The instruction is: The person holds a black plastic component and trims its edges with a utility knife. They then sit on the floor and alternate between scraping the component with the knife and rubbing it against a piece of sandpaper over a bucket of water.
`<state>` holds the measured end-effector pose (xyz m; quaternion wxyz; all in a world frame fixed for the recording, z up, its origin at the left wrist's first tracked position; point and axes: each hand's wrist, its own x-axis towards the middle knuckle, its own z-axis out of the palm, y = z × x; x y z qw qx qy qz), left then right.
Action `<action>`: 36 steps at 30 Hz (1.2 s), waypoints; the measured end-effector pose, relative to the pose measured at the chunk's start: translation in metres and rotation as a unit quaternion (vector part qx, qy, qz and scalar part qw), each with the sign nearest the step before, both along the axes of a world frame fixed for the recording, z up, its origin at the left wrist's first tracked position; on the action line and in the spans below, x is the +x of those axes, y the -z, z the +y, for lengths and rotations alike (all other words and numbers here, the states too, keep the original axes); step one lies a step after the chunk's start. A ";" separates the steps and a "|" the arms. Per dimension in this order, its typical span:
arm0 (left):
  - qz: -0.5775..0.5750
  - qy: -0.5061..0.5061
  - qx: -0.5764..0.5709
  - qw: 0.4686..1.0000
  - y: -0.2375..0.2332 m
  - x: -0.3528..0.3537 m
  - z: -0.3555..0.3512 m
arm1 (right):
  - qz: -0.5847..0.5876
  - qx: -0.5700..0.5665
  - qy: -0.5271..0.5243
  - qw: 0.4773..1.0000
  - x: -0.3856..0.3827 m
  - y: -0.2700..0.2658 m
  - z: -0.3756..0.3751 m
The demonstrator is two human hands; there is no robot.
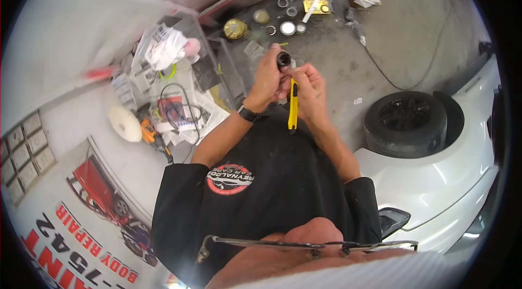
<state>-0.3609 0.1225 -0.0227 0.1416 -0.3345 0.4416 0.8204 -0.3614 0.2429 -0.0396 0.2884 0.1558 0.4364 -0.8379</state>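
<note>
Near the middle of the head view, my left hand (267,78) is closed around a small black cylindrical object (283,60) with a round dark opening facing up. Just beside it, my right hand (311,90) is closed on a yellow utility knife (293,107), whose handle points down toward my shirt. The knife's upper end lies between the two hands, close to the black object. Fingers partly hide the blade end, so contact with the black object cannot be made out.
Cans and lids (287,28) stand on the floor ahead. Newspapers, a cable and a polisher (124,124) lie left. A wheel (405,124) sits at right by a white car (429,191). A hose (391,83) curves across the floor.
</note>
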 end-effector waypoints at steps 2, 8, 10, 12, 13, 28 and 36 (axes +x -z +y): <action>0.050 -0.049 0.043 0.997 0.034 -0.006 0.003 | -0.002 0.008 0.026 1.000 -0.007 0.000 0.012; 0.148 0.130 -0.267 0.943 0.043 -0.020 0.018 | 0.022 0.076 0.069 0.994 -0.054 0.002 0.098; 0.203 0.273 -0.310 0.888 0.055 -0.016 0.024 | 0.032 0.115 0.096 0.988 -0.066 0.000 0.140; 0.178 0.381 -0.274 0.865 0.053 -0.025 0.045 | 0.052 0.171 0.100 0.979 -0.075 0.004 0.186; 0.184 0.433 -0.262 0.843 0.048 -0.033 0.059 | 0.065 0.201 0.103 0.972 -0.082 0.005 0.207; 0.330 0.704 -0.167 0.606 0.061 -0.312 0.290 | 0.049 0.337 0.329 0.881 -0.187 0.030 0.408; 0.308 0.725 -0.088 0.610 0.164 -0.527 0.473 | 0.097 0.456 0.248 0.849 -0.409 0.063 0.591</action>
